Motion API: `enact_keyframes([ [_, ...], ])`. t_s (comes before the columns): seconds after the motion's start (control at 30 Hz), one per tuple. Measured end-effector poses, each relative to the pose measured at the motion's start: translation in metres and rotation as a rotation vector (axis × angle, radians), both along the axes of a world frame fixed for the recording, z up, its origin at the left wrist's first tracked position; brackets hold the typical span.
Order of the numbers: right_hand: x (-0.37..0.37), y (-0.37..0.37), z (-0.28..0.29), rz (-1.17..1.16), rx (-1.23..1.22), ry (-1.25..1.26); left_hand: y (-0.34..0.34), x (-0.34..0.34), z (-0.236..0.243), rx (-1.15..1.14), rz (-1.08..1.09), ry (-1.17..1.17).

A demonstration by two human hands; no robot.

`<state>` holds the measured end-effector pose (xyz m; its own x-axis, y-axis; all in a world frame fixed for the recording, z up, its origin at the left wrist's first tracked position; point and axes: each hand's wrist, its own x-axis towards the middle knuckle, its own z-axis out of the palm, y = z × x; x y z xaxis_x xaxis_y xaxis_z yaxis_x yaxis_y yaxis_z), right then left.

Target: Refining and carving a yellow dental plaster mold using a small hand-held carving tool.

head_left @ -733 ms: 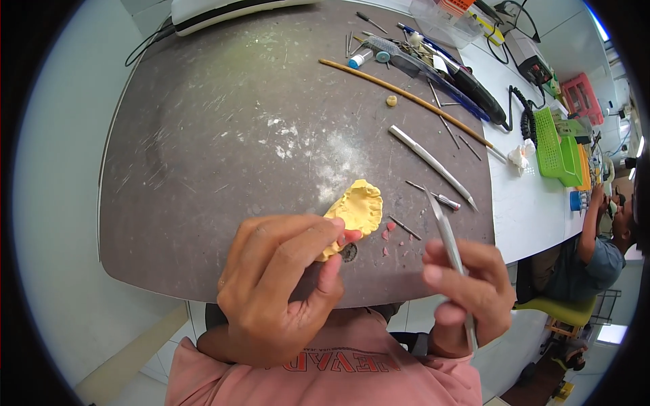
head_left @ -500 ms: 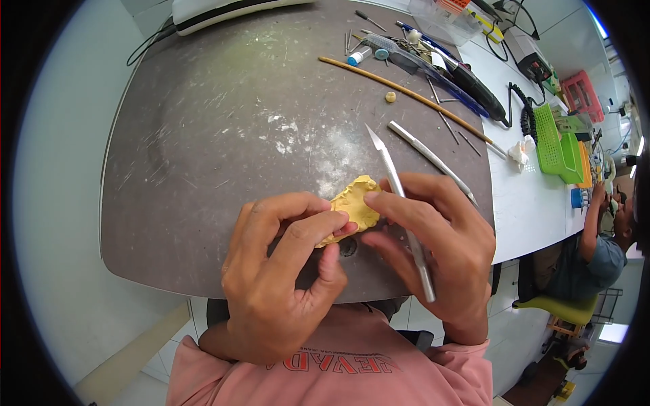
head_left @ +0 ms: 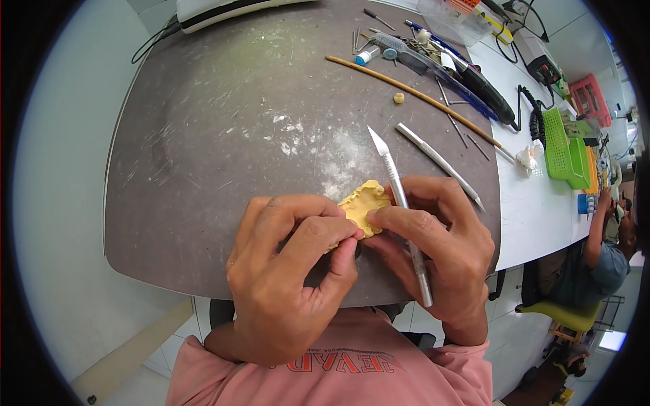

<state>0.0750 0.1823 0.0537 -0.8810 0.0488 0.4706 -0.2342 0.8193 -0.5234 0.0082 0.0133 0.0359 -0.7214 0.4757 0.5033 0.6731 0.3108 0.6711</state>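
Observation:
Between my two hands, near the front edge of the table, is a yellow plaster dental cast [head_left: 366,203] with an uneven rim. My left hand [head_left: 288,271] is closed on its left side, fingertips and thumb pinching the edge. My right hand [head_left: 440,250] grips its right side, one finger lying on the inner face. A silver craft knife [head_left: 398,186] also rests in my right hand, its pointed blade tilted up and away from me. My fingers hide the underside and part of the cast's lower edge.
Beyond my right hand lie a silver metal tool [head_left: 440,164] and a long wooden stick [head_left: 413,93]. A small tooth-like piece [head_left: 398,99] sits near the stick. Further back are a black handpiece [head_left: 486,91], a brush [head_left: 399,49] and a green basket [head_left: 567,152]. Another person [head_left: 592,250] sits at far right.
My right thumb and fingers have closed onto the cast, where a gap showed below it before. The cast has turned slightly. The whole view has shifted a little.

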Motion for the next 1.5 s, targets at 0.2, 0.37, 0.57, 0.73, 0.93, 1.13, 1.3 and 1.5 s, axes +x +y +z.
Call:
enact_keyframes([
  [0.2,0.002,0.001,-0.001,-0.015,-0.008,-0.002,0.0,0.0,0.001,0.025,0.007,-0.021],
  [0.37,0.002,0.001,0.0,-0.003,0.008,-0.007,-0.002,0.003,-0.001,0.008,-0.005,-0.017],
  [0.57,0.003,0.002,-0.002,-0.009,0.011,0.006,-0.005,0.002,-0.001,0.019,-0.031,-0.022],
  [0.73,0.003,0.0,0.0,-0.027,-0.009,-0.003,-0.01,0.003,-0.003,0.076,-0.045,-0.101],
  [0.93,0.005,0.002,0.0,-0.045,-0.066,0.063,-0.013,0.005,-0.002,0.067,-0.03,-0.172],
  [1.13,0.028,0.022,0.006,-0.118,-0.128,0.187,-0.013,0.004,-0.002,0.056,-0.045,-0.178],
  [1.3,0.029,0.044,0.017,-0.215,0.119,0.207,-0.014,0.004,-0.005,0.051,-0.074,-0.203],
  [1.5,0.006,0.072,0.012,0.019,0.389,0.002,-0.017,0.006,-0.008,0.06,-0.045,-0.188],
])
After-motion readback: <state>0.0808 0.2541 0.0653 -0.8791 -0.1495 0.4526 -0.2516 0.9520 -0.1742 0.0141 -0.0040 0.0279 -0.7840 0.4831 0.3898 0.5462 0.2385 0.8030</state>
